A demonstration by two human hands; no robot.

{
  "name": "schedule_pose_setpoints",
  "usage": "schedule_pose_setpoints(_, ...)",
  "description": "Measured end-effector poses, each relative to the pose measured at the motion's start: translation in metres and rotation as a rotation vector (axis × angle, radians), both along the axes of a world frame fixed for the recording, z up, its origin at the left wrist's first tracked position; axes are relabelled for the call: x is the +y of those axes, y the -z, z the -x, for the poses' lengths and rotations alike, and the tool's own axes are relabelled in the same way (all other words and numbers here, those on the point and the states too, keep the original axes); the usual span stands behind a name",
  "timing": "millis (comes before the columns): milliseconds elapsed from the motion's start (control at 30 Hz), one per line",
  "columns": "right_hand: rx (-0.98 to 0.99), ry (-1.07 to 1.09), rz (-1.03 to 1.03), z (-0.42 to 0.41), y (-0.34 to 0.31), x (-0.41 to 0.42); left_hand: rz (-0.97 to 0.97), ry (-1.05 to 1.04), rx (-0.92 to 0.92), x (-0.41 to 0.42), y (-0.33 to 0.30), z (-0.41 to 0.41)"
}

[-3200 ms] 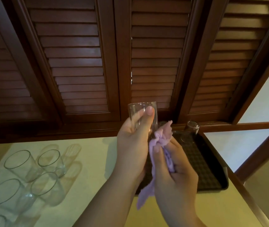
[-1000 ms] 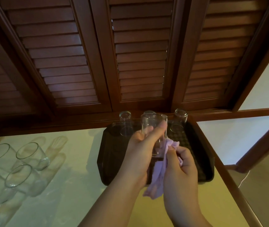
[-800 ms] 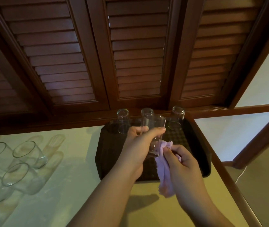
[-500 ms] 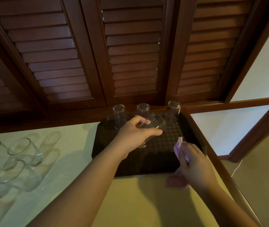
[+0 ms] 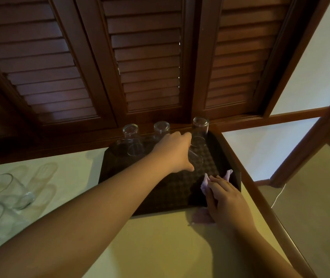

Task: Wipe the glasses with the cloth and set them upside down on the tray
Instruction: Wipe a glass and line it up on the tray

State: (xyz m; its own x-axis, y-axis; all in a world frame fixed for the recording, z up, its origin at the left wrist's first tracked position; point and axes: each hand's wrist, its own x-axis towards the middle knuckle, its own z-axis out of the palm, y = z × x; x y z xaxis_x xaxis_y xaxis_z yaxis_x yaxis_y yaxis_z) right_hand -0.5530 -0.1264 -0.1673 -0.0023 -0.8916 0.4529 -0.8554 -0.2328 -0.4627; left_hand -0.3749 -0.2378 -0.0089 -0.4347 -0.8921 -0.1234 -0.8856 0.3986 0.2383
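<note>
My left hand (image 5: 175, 152) grips a clear glass (image 5: 196, 160), holding it mouth-down over the middle of the dark tray (image 5: 160, 197); whether its rim touches the tray I cannot tell. My right hand (image 5: 227, 199) holds the crumpled lilac cloth (image 5: 205, 183) over the tray's front right corner, and part of the cloth hangs onto the table. Three glasses stand upside down along the tray's back edge: left glass (image 5: 131, 141), middle glass (image 5: 161, 129), right glass (image 5: 200, 130).
Several upright glasses (image 5: 5, 193) stand at the left on the pale table (image 5: 160, 247). Dark louvred doors (image 5: 140, 67) rise right behind the tray. The table's wooden right edge (image 5: 260, 199) runs close by the tray.
The glass has gone from upright beside the cloth to mouth-down over the tray in my left hand. My right hand has drawn away with the cloth to the tray's front right corner.
</note>
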Motion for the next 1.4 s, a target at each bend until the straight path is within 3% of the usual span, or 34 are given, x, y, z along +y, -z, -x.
schedule_pose_setpoints(167,-0.005,0.010,0.068,-0.002,0.007,-0.005,0.040,0.072,-0.074,-0.014,0.012,0.025)
schedule_pose_setpoints(533,-0.061,0.038,0.223,-0.007,0.010,-0.010,0.065,0.070,0.047,-0.035,0.027,0.061)
schedule_pose_setpoints(667,-0.270,0.026,0.273,-0.017,0.016,-0.014,0.054,0.016,0.133,-0.034,0.033,0.061)
schedule_pose_setpoints(867,-0.071,-0.008,0.222,-0.003,0.013,-0.012,0.032,-0.204,0.345,-0.024,0.052,0.054)
schedule_pose_setpoints(1100,-0.170,-0.006,0.285,-0.012,0.010,-0.011,0.036,-0.240,0.433,-0.017,0.057,0.057)
schedule_pose_setpoints(1233,-0.022,0.023,0.175,-0.004,0.006,-0.007,0.025,-0.245,0.460,-0.013,0.057,0.056)
schedule_pose_setpoints(1400,-0.045,0.000,0.080,0.002,0.014,-0.008,0.022,-0.298,0.532,0.006,0.063,0.042)
